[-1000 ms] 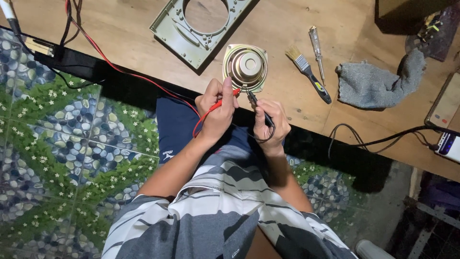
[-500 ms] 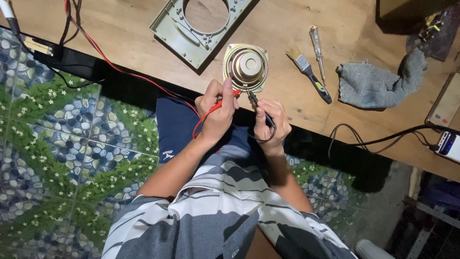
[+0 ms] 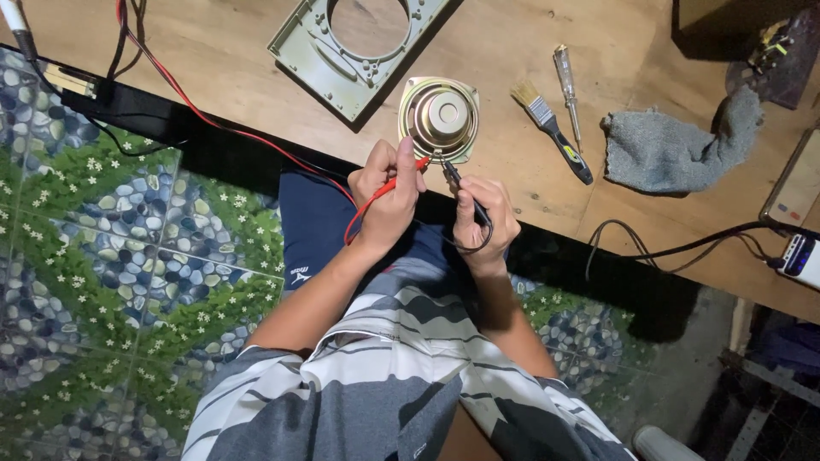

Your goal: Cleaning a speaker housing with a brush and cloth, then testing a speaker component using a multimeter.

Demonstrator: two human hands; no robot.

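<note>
- The left hand [image 3: 386, 195] is closed around a red probe [image 3: 408, 171], pinching it between thumb and fingers; the probe's tip points at the near edge of the speaker [image 3: 439, 118].
- The right hand [image 3: 484, 220] is closed around a black probe [image 3: 457, 181], held like a pen, its tip also meeting the near edge of the speaker, just beside the red one.
- The speaker lies on the wooden table [image 3: 222, 60] close to its near edge, cone facing up, with a square metal frame and a round shiny centre.
- A red wire [image 3: 213, 124] runs from the red probe back along the table edge toward the upper left; a black wire [image 3: 478, 248] loops below the right hand.
- A grey-green plastic panel [image 3: 342, 60] with a large round hole lies just beyond the speaker, to its left, tilted at an angle.
- To the right of the speaker lie a small paintbrush [image 3: 551, 128] with a black handle and, beside it, a screwdriver [image 3: 567, 90] with a clear handle.
- Further right a grey cloth [image 3: 675, 149] lies crumpled on the table.
- A black cable [image 3: 683, 248] crosses the table's right end toward a small white device [image 3: 801, 260] at the edge of view.
- The person wears a striped shirt [image 3: 376, 384]; the floor [image 3: 111, 256] below shows a pebble-and-flower pattern.
</note>
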